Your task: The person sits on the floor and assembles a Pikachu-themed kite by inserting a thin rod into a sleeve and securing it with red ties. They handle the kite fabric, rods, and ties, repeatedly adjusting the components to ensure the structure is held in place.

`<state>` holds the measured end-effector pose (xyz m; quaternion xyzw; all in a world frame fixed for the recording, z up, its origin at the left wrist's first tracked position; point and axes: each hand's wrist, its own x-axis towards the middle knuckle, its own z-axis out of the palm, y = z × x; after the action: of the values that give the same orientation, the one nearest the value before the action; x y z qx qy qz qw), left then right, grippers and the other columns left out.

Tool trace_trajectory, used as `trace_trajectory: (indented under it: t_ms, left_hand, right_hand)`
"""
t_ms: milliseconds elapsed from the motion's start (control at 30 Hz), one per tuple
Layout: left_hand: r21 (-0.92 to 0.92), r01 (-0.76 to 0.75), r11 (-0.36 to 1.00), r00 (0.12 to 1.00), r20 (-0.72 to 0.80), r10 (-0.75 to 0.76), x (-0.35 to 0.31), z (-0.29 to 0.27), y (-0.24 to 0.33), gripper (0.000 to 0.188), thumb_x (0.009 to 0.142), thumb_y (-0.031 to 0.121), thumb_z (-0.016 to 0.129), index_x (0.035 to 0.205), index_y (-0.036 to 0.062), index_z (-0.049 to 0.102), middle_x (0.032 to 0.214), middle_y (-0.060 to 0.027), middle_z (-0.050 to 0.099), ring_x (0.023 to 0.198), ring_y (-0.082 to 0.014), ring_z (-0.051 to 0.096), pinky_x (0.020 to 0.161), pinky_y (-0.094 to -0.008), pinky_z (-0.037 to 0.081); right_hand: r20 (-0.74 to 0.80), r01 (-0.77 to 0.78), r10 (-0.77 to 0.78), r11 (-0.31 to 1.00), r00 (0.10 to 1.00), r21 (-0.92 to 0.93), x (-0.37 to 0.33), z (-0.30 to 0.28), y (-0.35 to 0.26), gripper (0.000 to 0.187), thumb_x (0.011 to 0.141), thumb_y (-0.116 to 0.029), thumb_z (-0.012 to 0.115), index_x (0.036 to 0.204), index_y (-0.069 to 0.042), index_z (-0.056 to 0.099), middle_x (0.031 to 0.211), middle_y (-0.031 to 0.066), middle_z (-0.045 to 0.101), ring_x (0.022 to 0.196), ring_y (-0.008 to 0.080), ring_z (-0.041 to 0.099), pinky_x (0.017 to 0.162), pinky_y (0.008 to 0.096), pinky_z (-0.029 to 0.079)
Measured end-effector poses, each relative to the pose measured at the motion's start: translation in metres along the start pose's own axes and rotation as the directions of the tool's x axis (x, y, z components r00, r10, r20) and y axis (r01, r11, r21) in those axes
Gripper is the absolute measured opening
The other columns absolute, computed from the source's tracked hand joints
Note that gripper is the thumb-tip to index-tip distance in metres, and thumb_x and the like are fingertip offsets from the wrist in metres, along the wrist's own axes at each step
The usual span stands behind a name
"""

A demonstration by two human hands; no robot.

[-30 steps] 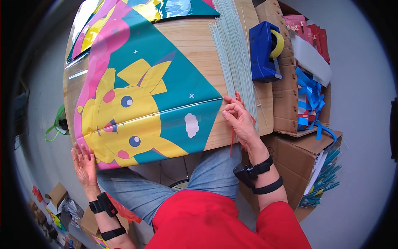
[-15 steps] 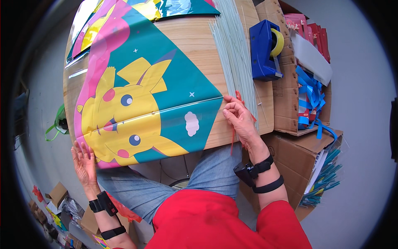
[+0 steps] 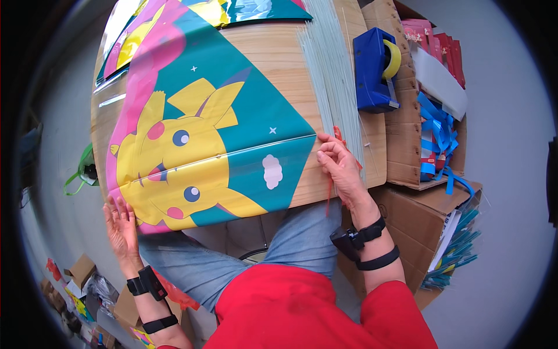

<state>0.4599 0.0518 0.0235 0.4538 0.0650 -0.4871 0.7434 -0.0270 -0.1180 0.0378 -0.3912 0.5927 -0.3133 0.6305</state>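
Note:
A kite-shaped plastic sheet point(image 3: 256, 104), teal and pink with a yellow cartoon animal, lies on the wooden table. A straight, shiny crease crosses it to its pointed right corner, and its near edge overhangs the table. My left hand point(image 3: 121, 230) is palm up at the sheet's near left edge, fingers stretched out. At the right corner is my right hand point(image 3: 342, 171), its fingers loosely bent and the thumb apart from the forefinger. The forefinger is at the tip; whether it presses on it I cannot tell. Next to this hand lies a red tie point(image 3: 339, 135) on a bundle of thin pale rods point(image 3: 331, 75).
A blue tape dispenser point(image 3: 372, 72) with yellow tape stands right of the rods. More printed sheets point(image 3: 261, 10) lie at the table's far side. A cardboard box point(image 3: 401, 134) holds blue ribbon point(image 3: 437, 131) and red packets; a lower box point(image 3: 407, 218) holds teal sticks.
The whole view has shifted slightly, with the table and both hands appearing a little further right. Both hands keep nearly the same pose against the sheet.

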Motion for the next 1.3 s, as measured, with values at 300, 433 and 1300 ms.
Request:
trace_trajectory:
  t_ms: [300,433,1300]
  left_hand:
    - [0.228,-0.088,0.97,0.994,0.077,0.072,-0.005,0.039,-0.015,0.034,0.09,0.021,0.057,0.12,0.0069,0.049,0.136,-0.0049,0.043,0.085,-0.0075,0.052,0.072,-0.0238,0.044]
    - [0.268,-0.046,0.962,0.998,0.044,0.035,-0.016,0.046,-0.019,0.029,0.088,0.022,0.06,0.114,0.0101,0.054,0.133,-0.0026,0.046,0.084,-0.0068,0.051,0.073,-0.0239,0.045]
    - [0.312,0.078,0.947,0.996,0.007,-0.085,-0.022,0.057,-0.044,0.022,0.087,0.021,0.062,0.107,0.0133,0.058,0.135,0.0006,0.044,0.102,-0.0121,0.05,0.086,-0.0309,0.045]
  right_hand:
    - [-0.018,-0.029,0.03,0.998,0.999,0.053,-0.014,-0.023,-0.006,0.004,0.087,-0.011,0.059,0.089,-0.008,0.056,0.137,0.0016,0.037,0.096,0.0048,0.048,0.059,0.0131,0.036]
    - [-0.016,-0.067,0.067,0.997,0.998,0.045,-0.023,-0.036,-0.011,0.007,0.088,-0.015,0.059,0.094,-0.012,0.055,0.135,-0.0021,0.041,0.084,0.0011,0.049,0.064,0.016,0.04]
    - [-0.17,-0.124,0.123,0.992,0.978,0.007,-0.043,-0.063,-0.009,0.014,0.086,-0.02,0.062,0.098,-0.015,0.057,0.134,-0.0049,0.043,0.078,-0.0014,0.046,0.063,0.0142,0.036]
